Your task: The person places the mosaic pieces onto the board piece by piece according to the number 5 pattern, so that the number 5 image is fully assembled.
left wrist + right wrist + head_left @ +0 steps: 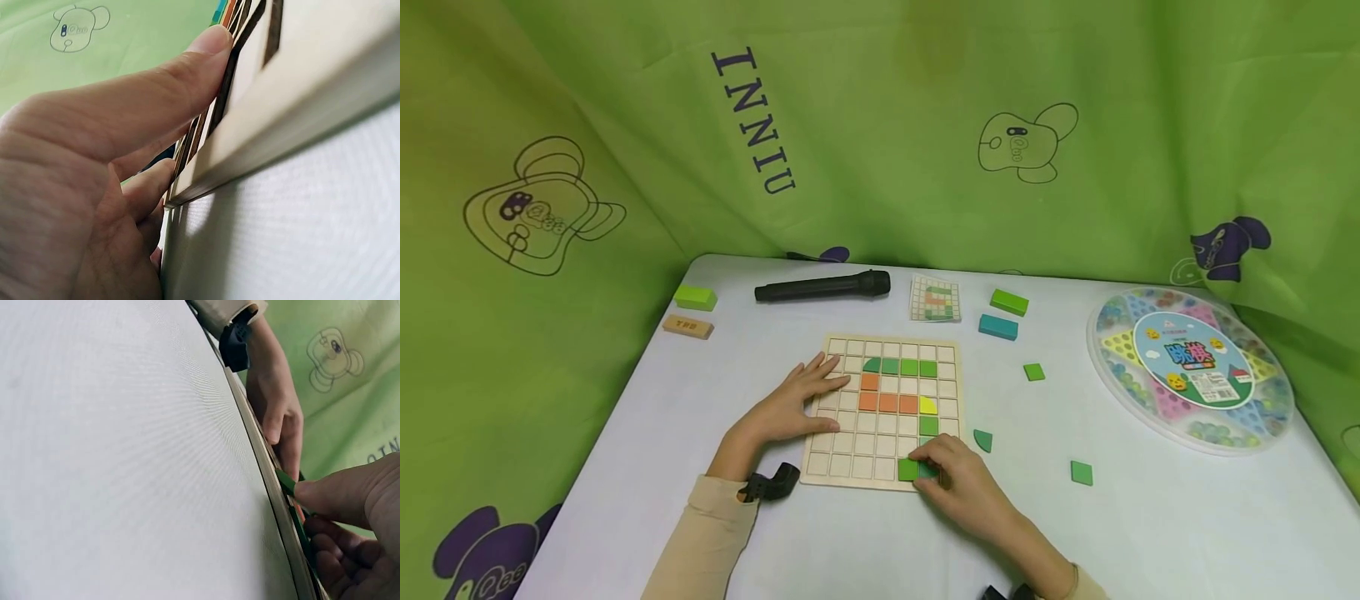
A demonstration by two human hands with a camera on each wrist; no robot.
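A wooden grid board (842, 454) lies on the table, with green, orange and yellow tiles in some of its squares. Across its left edge rests my left hand (793, 404), fingers spread and thumb (187, 81) on the frame. At the near right corner my right hand (958, 483) pinches a light green square tile (908, 469) between thumb and fingers. In the right wrist view, that tile (285, 481) sits tilted at the thumb tip, slightly raised from the board. A darker green tile (928, 471) beside it is partly hidden under my right fingers.
Right of the board lie a green quarter-round tile (983, 440) and green square tiles (1081, 472), (1033, 372). Behind it are a black microphone (823, 287), a pattern card (936, 298) and coloured blocks (998, 327). A round Chinese checkers box (1195, 367) stands far right.
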